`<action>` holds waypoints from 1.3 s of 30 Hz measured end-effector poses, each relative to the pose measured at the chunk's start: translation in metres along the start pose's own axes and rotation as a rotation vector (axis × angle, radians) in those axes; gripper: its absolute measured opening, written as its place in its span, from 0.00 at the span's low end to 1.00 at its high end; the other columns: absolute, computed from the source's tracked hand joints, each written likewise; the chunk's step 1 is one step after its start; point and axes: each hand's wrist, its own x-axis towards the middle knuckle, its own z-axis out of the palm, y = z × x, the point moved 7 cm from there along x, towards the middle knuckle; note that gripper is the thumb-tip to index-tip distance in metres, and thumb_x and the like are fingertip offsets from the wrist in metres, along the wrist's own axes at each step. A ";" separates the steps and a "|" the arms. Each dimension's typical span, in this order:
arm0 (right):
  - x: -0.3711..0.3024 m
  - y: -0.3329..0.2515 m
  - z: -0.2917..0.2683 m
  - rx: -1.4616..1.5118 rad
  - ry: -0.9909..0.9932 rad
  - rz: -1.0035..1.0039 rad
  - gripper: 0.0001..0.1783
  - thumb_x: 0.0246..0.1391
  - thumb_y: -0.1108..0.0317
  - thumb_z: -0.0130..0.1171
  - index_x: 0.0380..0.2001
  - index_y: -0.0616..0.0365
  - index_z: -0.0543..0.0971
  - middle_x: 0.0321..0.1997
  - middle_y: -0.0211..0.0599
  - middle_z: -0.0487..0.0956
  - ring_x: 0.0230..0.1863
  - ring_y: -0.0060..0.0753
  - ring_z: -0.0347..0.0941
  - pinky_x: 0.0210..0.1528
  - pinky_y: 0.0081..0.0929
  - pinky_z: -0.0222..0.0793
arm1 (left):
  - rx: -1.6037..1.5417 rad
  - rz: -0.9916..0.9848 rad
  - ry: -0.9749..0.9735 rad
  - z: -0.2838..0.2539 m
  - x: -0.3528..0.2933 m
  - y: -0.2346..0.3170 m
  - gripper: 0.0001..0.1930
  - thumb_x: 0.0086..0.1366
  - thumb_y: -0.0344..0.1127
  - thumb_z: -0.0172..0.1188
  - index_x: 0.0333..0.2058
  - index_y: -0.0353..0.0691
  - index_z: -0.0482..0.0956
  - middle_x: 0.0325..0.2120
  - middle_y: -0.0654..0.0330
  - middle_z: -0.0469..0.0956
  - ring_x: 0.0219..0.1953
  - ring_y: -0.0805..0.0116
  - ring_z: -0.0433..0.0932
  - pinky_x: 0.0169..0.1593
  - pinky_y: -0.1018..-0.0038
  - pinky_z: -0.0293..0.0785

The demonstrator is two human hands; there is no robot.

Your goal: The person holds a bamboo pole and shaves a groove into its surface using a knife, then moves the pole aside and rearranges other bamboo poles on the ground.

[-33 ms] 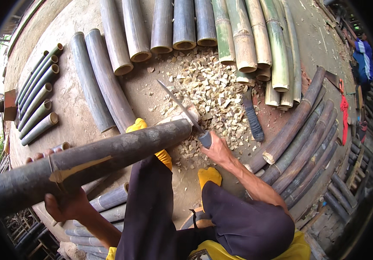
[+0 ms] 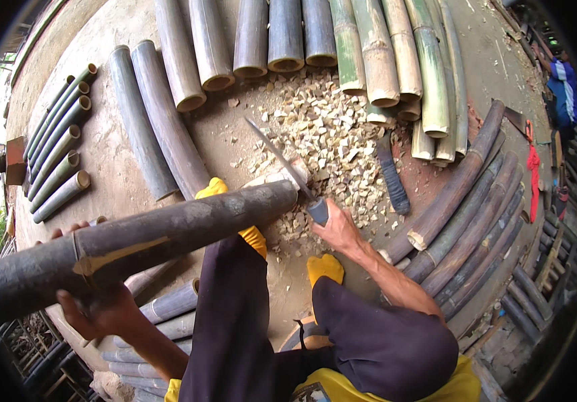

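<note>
My left hand grips a thick dark bamboo pole from underneath, near a pale scraped patch. The pole runs from the lower left up to the middle, and its cut end lies on a pale wooden block. My right hand is closed on the handle of a long straight chopping blade. The blade slants up and to the left, and it crosses the pole's cut end. Pale bamboo chips cover the ground just beyond. My yellow boots stand beside the pole.
Thick cut bamboo lengths lie in a row at the top, thin green ones at the left, and dark poles fan out at the right. A dark ribbed tool lies by the chips. A person in blue is at the far right.
</note>
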 end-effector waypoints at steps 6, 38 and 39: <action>-0.032 -0.096 -0.049 0.172 0.351 -0.475 0.20 0.43 0.71 0.64 0.38 0.63 0.68 0.25 0.47 0.77 0.26 0.41 0.80 0.24 0.33 0.75 | -0.042 0.159 0.009 -0.029 0.012 0.005 0.36 0.50 0.46 0.55 0.56 0.34 0.56 0.40 0.47 0.64 0.45 0.55 0.68 0.57 0.54 0.61; -0.002 -0.007 -0.001 0.078 -0.034 0.017 0.15 0.43 0.72 0.62 0.35 0.64 0.70 0.26 0.47 0.78 0.24 0.38 0.78 0.25 0.34 0.75 | -0.107 0.214 -0.311 -0.028 0.023 0.015 0.40 0.41 0.50 0.58 0.52 0.33 0.59 0.38 0.49 0.64 0.43 0.57 0.66 0.53 0.58 0.61; -0.010 -0.030 -0.011 0.118 0.033 -0.080 0.16 0.43 0.72 0.63 0.35 0.63 0.70 0.26 0.46 0.78 0.25 0.38 0.79 0.26 0.34 0.75 | -0.078 0.210 -0.301 -0.032 0.021 0.015 0.40 0.41 0.50 0.57 0.52 0.33 0.59 0.39 0.50 0.64 0.44 0.57 0.66 0.55 0.57 0.60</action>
